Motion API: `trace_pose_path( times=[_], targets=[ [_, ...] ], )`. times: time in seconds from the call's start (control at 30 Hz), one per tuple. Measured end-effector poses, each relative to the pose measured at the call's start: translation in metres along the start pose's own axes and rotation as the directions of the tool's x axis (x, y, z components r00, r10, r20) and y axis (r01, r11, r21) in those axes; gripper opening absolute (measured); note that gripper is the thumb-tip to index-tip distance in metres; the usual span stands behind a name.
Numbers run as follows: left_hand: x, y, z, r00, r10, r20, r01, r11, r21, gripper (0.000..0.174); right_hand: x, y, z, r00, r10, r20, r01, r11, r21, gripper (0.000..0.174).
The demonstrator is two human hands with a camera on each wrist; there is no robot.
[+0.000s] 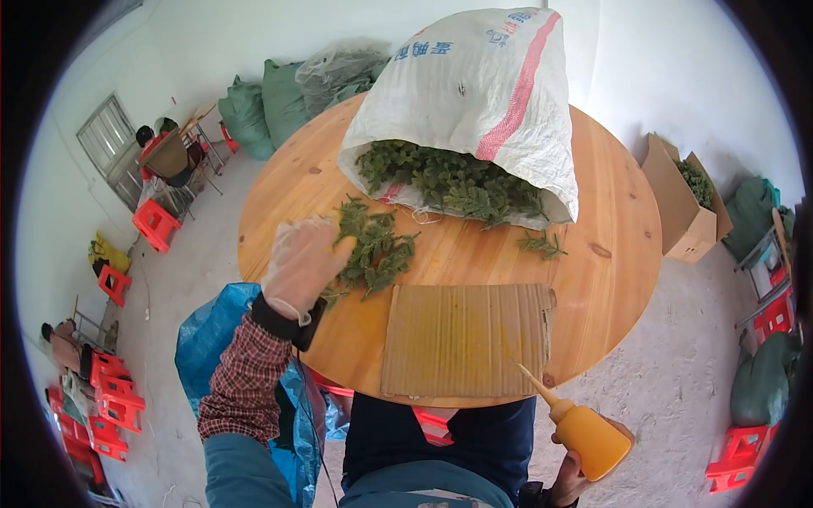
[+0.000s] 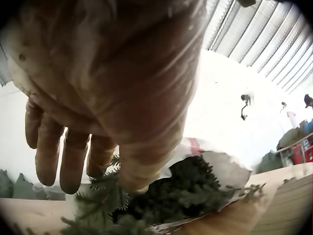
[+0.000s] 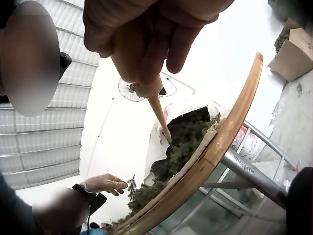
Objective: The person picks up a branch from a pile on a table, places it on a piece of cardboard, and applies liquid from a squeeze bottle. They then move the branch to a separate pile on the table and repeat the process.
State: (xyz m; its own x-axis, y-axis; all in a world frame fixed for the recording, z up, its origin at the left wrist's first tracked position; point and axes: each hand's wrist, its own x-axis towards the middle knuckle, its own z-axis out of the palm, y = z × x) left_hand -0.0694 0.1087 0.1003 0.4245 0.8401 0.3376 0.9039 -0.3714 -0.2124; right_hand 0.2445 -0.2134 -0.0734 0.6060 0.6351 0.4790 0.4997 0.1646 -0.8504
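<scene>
My left hand [image 1: 305, 258], in a clear glove, is over the left edge of a small pile of green sprigs [image 1: 377, 250]. In the left wrist view the fingers of this hand [image 2: 107, 98] hang down, relaxed and spread, beside a sprig [image 2: 102, 196]; no grip on it shows. Off the table's front edge, my right hand [image 1: 576, 474] grips an orange squeeze bottle [image 1: 593, 440], its long nozzle angled up and left towards the cardboard sheet [image 1: 466, 339]. From the right wrist, the hand [image 3: 156, 29] is seen curled round the bottle [image 3: 129, 54].
A white woven sack [image 1: 457, 93] full of greenery lies across the back of the round wooden table [image 1: 614, 254]. One loose sprig [image 1: 542, 244] lies right of centre. A blue bag [image 1: 220, 330] hangs at the left; an open carton [image 1: 682, 207] stands beyond the right edge.
</scene>
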Motion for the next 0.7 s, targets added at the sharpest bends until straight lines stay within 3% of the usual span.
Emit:
trace_pose_path(
  times=[0.1, 0.13, 0.2, 0.23, 0.3, 0.33, 0.4, 0.57, 0.7],
  targets=[
    [0.012, -0.014, 0.013, 0.999, 0.029, -0.019, -0.029, 1.0, 0.01, 0.032, 0.009, -0.004, -0.001, 0.998, 0.035, 0.048, -0.038, 0.997, 0.06, 0.048],
    [0.019, -0.015, 0.024, 0.978, 0.081, -0.191, -0.074, 0.996, 0.04, 0.029, 0.01, -0.005, -0.002, 0.996, 0.051, 0.074, -0.058, 0.994, 0.088, 0.048],
    [0.035, -0.017, 0.037, 0.842, 0.184, -0.507, -0.145, 0.983, 0.117, 0.024, 0.011, -0.005, -0.004, 0.997, 0.048, 0.063, -0.053, 0.995, 0.082, 0.048],
    [0.047, -0.009, 0.031, 0.841, 0.187, -0.508, -0.148, 0.982, 0.117, 0.024, 0.011, -0.005, -0.005, 0.998, 0.044, 0.054, -0.048, 0.996, 0.076, 0.048],
    [0.073, 0.027, 0.016, 0.986, 0.071, -0.151, -0.07, 0.997, 0.011, 0.021, 0.01, -0.005, -0.004, 0.999, 0.035, 0.036, -0.038, 0.997, 0.066, 0.048],
    [0.078, 0.04, 0.02, 0.985, 0.074, -0.155, -0.073, 0.997, 0.012, 0.021, 0.01, -0.005, -0.004, 0.999, 0.029, 0.026, -0.031, 0.998, 0.062, 0.048],
    [0.086, 0.061, 0.039, 0.966, 0.205, -0.157, -0.238, 0.944, -0.227, 0.02, 0.01, -0.005, -0.003, 1.0, 0.018, 0.005, -0.019, 0.999, 0.05, 0.048],
    [0.11, 0.09, 0.088, 0.963, 0.252, -0.096, -0.264, 0.951, -0.16, 0.02, 0.002, 0.001, -0.01, 0.999, 0.006, -0.049, -0.006, 1.0, 0.01, 0.048],
    [0.123, 0.089, 0.1, 0.982, 0.179, -0.053, -0.186, 0.967, -0.172, 0.02, -0.013, 0.024, -0.02, 0.998, 0.059, 0.002, -0.059, 0.993, -0.106, 0.049]
  ],
)
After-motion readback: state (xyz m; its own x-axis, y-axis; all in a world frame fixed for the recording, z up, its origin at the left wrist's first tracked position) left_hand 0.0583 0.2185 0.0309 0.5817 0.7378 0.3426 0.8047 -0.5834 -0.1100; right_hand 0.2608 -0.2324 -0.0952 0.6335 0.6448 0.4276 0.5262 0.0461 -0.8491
